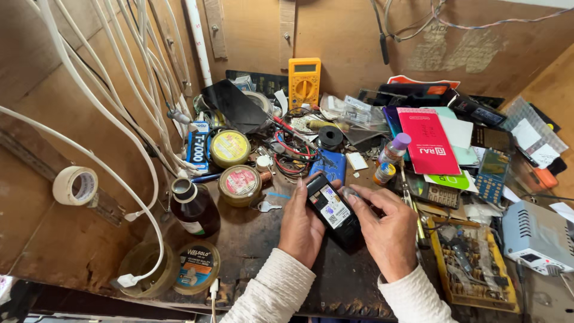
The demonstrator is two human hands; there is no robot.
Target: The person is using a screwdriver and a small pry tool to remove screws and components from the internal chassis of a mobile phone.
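We've got both hands closed on the small black phone with white back stickers (332, 209) — left hand (301, 227) cupping its side, right hand (387, 230) pinching the top edge — over the cluttered dark workbench (251, 251), brown glass bottle (195, 209) to the left.

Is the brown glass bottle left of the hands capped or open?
Open: the brown glass bottle stands upright, its dark mouth bare and uncapped.

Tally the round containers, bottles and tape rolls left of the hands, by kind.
Round tins: 3
Dark glass bottle: 1
Tape rolls: 2
Total: 6
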